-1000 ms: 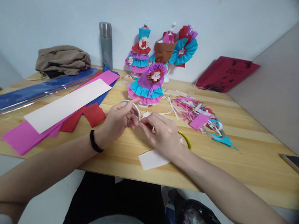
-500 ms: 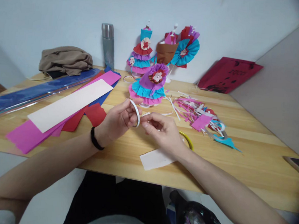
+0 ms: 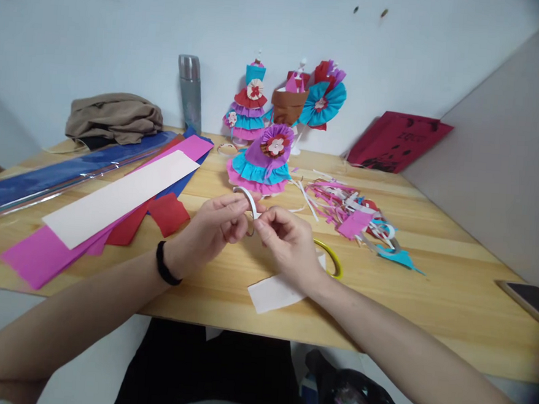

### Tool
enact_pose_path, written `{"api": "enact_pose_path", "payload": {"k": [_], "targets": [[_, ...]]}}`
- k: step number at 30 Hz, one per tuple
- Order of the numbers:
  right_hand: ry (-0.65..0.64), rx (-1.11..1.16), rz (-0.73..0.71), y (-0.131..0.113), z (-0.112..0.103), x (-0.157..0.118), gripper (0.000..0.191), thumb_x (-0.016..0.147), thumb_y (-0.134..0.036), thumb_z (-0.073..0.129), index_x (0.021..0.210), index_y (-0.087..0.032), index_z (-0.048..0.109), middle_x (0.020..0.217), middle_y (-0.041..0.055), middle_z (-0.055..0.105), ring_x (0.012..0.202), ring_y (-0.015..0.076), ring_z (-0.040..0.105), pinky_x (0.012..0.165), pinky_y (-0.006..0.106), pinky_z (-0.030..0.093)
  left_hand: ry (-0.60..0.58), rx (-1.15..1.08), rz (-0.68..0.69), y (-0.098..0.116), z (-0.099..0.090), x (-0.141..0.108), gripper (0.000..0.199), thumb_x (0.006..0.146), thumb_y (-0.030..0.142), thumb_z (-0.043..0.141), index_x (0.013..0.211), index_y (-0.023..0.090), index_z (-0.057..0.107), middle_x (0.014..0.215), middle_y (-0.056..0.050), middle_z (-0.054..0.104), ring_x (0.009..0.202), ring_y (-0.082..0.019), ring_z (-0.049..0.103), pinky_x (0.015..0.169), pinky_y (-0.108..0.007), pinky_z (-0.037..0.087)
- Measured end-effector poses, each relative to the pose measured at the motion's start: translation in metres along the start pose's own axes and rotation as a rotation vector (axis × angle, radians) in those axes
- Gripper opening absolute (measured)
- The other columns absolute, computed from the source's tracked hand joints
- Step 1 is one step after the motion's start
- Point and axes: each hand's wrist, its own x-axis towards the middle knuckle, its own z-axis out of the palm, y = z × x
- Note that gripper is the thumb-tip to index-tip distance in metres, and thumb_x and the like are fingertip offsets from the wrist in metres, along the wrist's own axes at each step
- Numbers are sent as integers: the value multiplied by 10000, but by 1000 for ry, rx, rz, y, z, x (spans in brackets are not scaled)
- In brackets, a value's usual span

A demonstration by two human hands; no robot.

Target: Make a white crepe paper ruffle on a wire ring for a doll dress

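Observation:
A narrow white roll of tape (image 3: 247,198) is upright between the fingers and thumb of my left hand (image 3: 217,223). My right hand (image 3: 290,237) pinches at the roll's right edge, its thumb and forefinger touching it; whether a loose tape end is between them I cannot tell. Under my right wrist lies a pale strip of paper (image 3: 275,293), partly covered. Just behind it is a yellow ring (image 3: 332,259), half hidden by the same hand. Beyond both hands stands a small doll dress (image 3: 263,164) of purple, blue and pink crepe paper.
Crepe paper strips (image 3: 122,201) and a red piece (image 3: 169,214) lie left. A flask (image 3: 190,95), brown cloth (image 3: 113,117) and more paper dresses (image 3: 250,111) stand at the back. Paper scraps (image 3: 356,214), a red bag (image 3: 398,143) and a phone (image 3: 527,303) are right.
My right fingers have closed in on the tape roll and now touch its edge. The roll has turned a little in my left hand. The whole view has shifted slightly.

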Motion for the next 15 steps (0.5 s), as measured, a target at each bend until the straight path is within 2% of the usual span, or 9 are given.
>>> {"api": "enact_pose_path", "payload": {"k": [4, 9, 12, 15], "targets": [[-1, -190, -130, 1, -4, 0, 218, 875, -274, 562, 681, -193, 506, 622, -17, 521, 580, 111, 456, 569, 253, 360, 29, 88, -22, 4, 3, -3, 262, 808, 392, 657, 788, 131, 668, 513, 22, 479, 461, -54, 384, 433, -193, 216], [5, -286, -256, 1, -4, 1, 242, 872, -237, 591, 657, -197, 489, 606, -23, 509, 576, 112, 451, 580, 258, 359, 43, 107, -49, 1, 3, -2, 219, 738, 328, 736, 837, 134, 710, 573, 23, 511, 497, -39, 405, 459, -172, 250], [-18, -275, -265, 1, -4, 1, 242, 874, -234, 599, 654, -193, 507, 614, -19, 521, 584, 114, 466, 591, 261, 367, 68, 108, -63, -1, 1, 0, 226, 702, 329, 756, 801, 130, 715, 559, 22, 513, 483, -40, 407, 451, -176, 249], [-94, -251, -245, 0, -7, 1, 236, 883, -265, 580, 665, -189, 533, 620, -10, 542, 586, 119, 478, 593, 268, 375, 84, 136, -51, 0, -1, 1, 234, 692, 335, 756, 800, 133, 714, 514, 33, 487, 459, -43, 388, 442, -177, 241]]}}
